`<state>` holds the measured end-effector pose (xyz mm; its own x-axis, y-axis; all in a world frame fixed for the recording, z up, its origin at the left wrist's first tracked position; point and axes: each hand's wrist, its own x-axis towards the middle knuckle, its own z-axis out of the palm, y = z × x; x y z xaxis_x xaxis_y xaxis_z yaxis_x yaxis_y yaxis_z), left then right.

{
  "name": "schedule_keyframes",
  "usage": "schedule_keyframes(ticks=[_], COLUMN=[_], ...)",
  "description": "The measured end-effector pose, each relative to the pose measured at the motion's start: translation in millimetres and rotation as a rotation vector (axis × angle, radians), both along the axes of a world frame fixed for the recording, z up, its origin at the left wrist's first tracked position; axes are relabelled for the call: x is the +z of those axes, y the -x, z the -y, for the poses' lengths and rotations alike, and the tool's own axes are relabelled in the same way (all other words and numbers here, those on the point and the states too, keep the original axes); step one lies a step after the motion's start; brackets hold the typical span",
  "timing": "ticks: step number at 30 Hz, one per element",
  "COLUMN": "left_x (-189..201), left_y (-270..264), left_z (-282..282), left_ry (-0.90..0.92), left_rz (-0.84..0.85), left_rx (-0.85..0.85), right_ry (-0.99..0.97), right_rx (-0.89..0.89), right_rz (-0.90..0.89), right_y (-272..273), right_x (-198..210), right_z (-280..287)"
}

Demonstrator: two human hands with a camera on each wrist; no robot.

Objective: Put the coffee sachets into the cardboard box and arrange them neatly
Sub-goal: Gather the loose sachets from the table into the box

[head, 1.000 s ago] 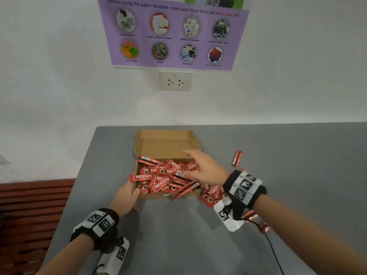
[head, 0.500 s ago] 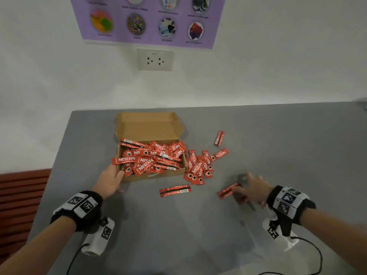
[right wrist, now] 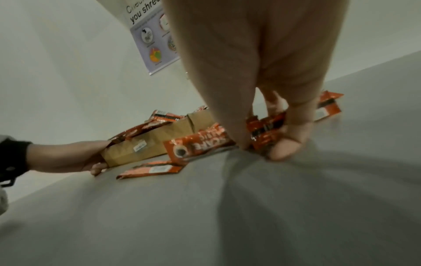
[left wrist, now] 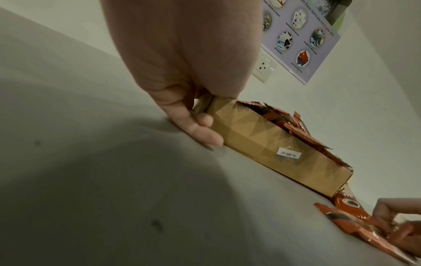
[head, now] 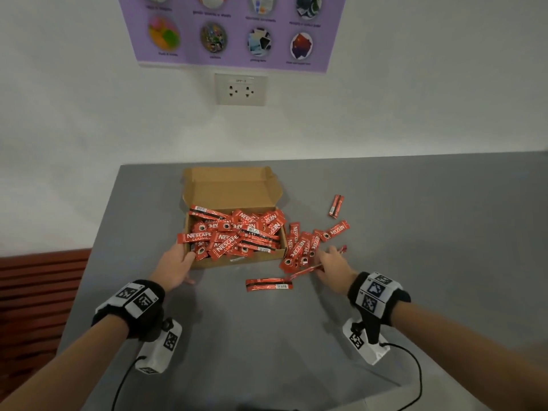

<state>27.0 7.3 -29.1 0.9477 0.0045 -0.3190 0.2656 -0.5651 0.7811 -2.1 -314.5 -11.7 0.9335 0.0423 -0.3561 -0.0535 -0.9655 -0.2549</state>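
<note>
The open cardboard box [head: 237, 261] stands mid-table, heaped with red coffee sachets [head: 234, 232] lying crosswise, some over its rim. My left hand [head: 178, 262] grips the box's front left corner; in the left wrist view the thumb [left wrist: 200, 131] lies along the front wall [left wrist: 273, 144]. To the right of the box, my right hand [head: 329, 259] pinches a few sachets [right wrist: 266, 129] low over the table, right by a loose pile [head: 299, 247] that leans on the box's right side.
More sachets lie loose on the grey table [head: 430, 232]: a pair [head: 268, 283] in front of the box, one [head: 335, 229] and another pair [head: 336, 206] to its right. The box lid [head: 231, 188] stands up at the back. A wall with a socket [head: 240, 89] is behind.
My right hand picked sachets up from the table's right front and moved them left, toward the pile by the box. The left hand stayed on the box corner.
</note>
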Motion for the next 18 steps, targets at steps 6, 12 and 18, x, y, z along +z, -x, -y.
schedule_keyframes(ticks=[6,12,18], left_x=[-1,-3,-4], left_y=[1,-1,-1], left_z=[0,0,0], left_ry=[-0.002,-0.003,-0.03], left_rz=[0.011,-0.004,-0.023], left_rx=[0.005,-0.001,0.002], right_ry=[-0.123,-0.252,-0.28], right_rx=[0.099,0.3,0.223], right_rz=[0.065,0.109,0.223], right_y=[-2,17,22], right_x=[3,10,10], right_z=[0,-7,-11])
